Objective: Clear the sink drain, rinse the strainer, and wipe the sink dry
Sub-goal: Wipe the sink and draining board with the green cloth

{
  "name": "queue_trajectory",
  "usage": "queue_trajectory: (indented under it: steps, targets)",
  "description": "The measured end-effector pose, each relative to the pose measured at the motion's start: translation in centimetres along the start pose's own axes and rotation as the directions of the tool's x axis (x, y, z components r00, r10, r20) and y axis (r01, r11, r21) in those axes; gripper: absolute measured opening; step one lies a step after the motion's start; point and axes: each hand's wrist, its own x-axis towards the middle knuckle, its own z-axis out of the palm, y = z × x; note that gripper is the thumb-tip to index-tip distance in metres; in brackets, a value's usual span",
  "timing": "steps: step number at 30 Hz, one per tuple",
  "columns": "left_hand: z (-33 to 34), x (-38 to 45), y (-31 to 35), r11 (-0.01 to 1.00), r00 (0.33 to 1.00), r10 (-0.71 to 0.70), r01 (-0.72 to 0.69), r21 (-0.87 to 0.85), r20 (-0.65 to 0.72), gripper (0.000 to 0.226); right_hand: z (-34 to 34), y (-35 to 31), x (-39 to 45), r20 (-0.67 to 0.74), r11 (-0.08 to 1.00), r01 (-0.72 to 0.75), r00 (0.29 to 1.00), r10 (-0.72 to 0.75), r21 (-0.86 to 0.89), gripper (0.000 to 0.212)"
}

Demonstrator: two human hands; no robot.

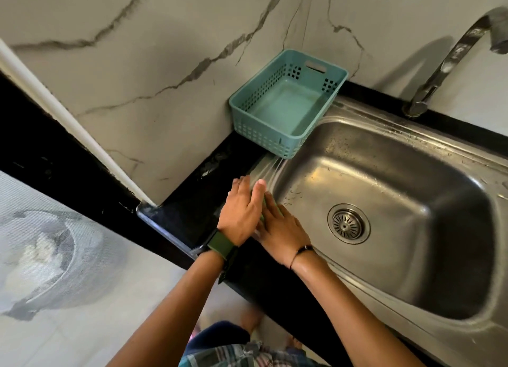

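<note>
The steel sink (412, 158) holds a round metal strainer (348, 223) seated in its drain. Both hands lie together on the sink's left rim. My left hand (242, 210), with a green watch strap on the wrist, has straight fingers and overlaps the fingers of my right hand (283, 229). My right hand presses flat on a green cloth or sponge (266, 201), of which only thin slivers show between the hands. Water droplets dot the basin walls and the rim.
An empty teal plastic basket (286, 103) stands on the black counter (192, 201) in the corner, overhanging the sink rim just beyond my hands. A curved metal faucet (450, 56) rises at the back right. Marble wall tiles stand behind.
</note>
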Motion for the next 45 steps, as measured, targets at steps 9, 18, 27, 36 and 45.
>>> queue_trajectory:
  steps: [9,18,27,36,45]
  targets:
    - [-0.9,0.1,0.7,0.987,0.999,-0.033,0.031,-0.158,-0.01,0.046,-0.4,-1.0,4.8,-0.096,0.99,-0.092,0.99,0.102,0.108,0.061]
    - [2.6,-1.5,0.2,0.988,0.991,0.073,-0.087,0.125,0.112,0.057,-2.0,2.3,-5.6,0.047,0.998,0.065,0.997,-0.065,0.0,0.05]
    - [3.4,-2.9,1.2,0.986,0.953,0.156,-0.133,-0.102,0.26,0.056,-2.8,6.9,-13.4,-0.002,0.996,-0.094,0.996,0.094,0.002,0.053]
    - [3.2,-1.5,3.1,0.911,0.841,0.255,-0.375,0.174,0.477,0.053,-0.9,1.3,-8.2,-0.222,0.988,-0.117,0.971,0.092,-0.102,0.04]
    - [7.2,-4.7,7.7,0.744,0.522,0.344,-0.659,0.113,0.78,0.049,-3.0,12.9,-26.1,-0.189,0.77,-0.632,0.769,0.611,-0.083,0.046]
